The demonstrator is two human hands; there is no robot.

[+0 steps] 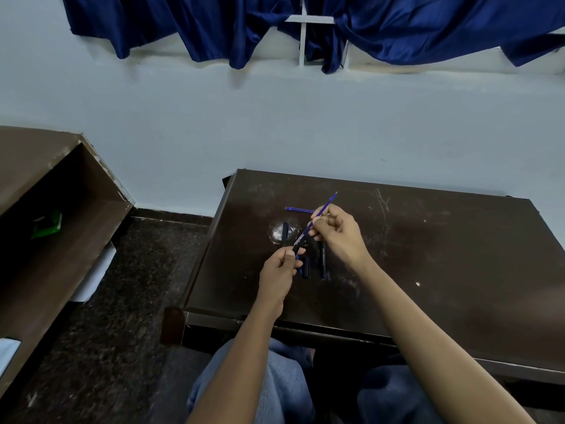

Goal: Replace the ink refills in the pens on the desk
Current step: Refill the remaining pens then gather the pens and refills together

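Blue refill [321, 213] slants between both hands above the desk [428, 270]: the right hand [339, 232] pinches its middle, the left hand [279, 270] is closed around a dark pen barrel [296, 250] at its lower end. Whether it is going in or out, I cannot tell. A sideways push could bend the thin tube or miss the opening. A spare refill [298, 209] behind and loose pen parts [322, 260] just below could be knocked and roll.
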